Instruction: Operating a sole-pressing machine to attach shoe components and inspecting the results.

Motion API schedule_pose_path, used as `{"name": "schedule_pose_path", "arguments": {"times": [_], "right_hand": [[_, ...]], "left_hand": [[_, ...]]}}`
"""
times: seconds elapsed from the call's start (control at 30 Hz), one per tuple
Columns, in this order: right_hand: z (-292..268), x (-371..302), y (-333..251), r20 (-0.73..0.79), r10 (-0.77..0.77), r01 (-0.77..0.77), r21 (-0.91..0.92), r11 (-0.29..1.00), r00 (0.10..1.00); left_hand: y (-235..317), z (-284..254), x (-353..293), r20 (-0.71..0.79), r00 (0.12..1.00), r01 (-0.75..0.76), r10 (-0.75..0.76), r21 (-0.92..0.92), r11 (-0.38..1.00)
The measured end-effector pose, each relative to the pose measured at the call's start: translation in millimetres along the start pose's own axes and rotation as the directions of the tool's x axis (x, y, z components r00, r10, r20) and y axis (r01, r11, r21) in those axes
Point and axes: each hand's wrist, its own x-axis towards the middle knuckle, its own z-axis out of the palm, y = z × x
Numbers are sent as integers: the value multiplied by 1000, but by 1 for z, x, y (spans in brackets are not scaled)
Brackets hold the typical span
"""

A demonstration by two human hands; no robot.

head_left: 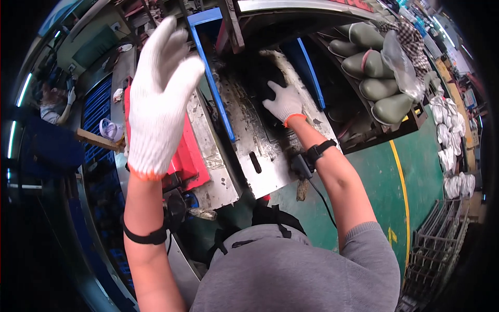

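My left hand [160, 104], in a white knitted glove with an orange cuff, is raised high on the left. Its fingers stretch upward, the thumb stands apart, and nothing is held. My right hand [286, 101], gloved the same way, reaches over a dark, black-stained plate [262, 114] on the metal bench [265, 179]. Its thumb and a finger are spread apart at the plate; whether it touches the plate I cannot tell. Blue rails [215, 83] run along both sides of this bench section. A red panel [187, 164] lies below my left hand.
Several olive-green rubber boots [369, 65] lie on a rack at the right, with a clear plastic bag [403, 65] beside them. White bundles [449, 130] hang farther right, above a metal rack [434, 249]. Another person [54, 104] is at the far left. A yellow line crosses the green floor [369, 171].
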Motion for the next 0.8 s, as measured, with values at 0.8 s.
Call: {"name": "schedule_pose_path", "arguments": {"times": [0.8], "right_hand": [[-11,-17,-7,256,61,-37,-95,995,965]], "left_hand": [[13,74,192,405,882,-443,239,541,715]]}}
